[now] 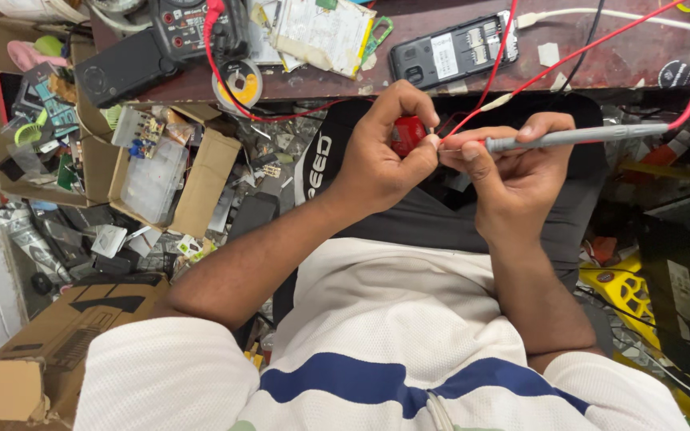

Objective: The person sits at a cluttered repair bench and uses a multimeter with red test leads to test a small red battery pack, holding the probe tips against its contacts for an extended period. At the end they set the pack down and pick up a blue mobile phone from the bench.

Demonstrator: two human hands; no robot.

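left hand (381, 156): fingers curled tight round a small red rounded part (407, 134), pinched between thumb and fingertips, just below the near edge of the dark wooden workbench (616, 60).
right hand (513, 172): closed in a pinch on the slim grey probe with a red lead (576, 137), its tip touching the red part, below the same bench edge.
red part: held over the person's lap, between both hands.
on the bench: a black phone lying back-open (453, 49) above the hands; a black multimeter (193, 28) to the far left.
left of the bench: open cardboard boxes of small parts (165, 172).
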